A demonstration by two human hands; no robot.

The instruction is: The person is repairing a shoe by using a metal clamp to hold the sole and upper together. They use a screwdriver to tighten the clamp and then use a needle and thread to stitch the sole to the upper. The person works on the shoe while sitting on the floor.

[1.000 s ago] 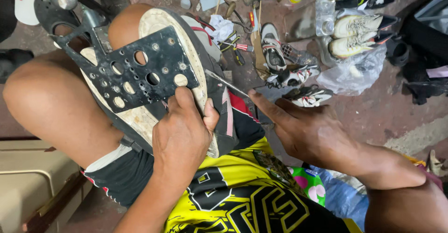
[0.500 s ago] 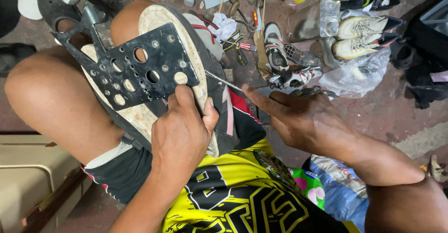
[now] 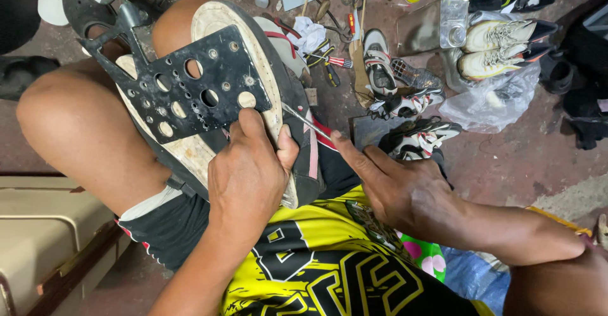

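Shoe sole held on the lap

Left hand grips the worn cream-soled shoe under a black perforated plate; right hand pinches a thin metal awl at its edge.

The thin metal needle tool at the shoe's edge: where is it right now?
In the head view, the thin metal needle tool sits just right of centre, running between the left hand on the upturned pale shoe sole and the right hand's fingertips.

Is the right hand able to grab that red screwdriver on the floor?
Probably yes: the right hand is nearest, and nothing seems to block the way to the screwdriver.
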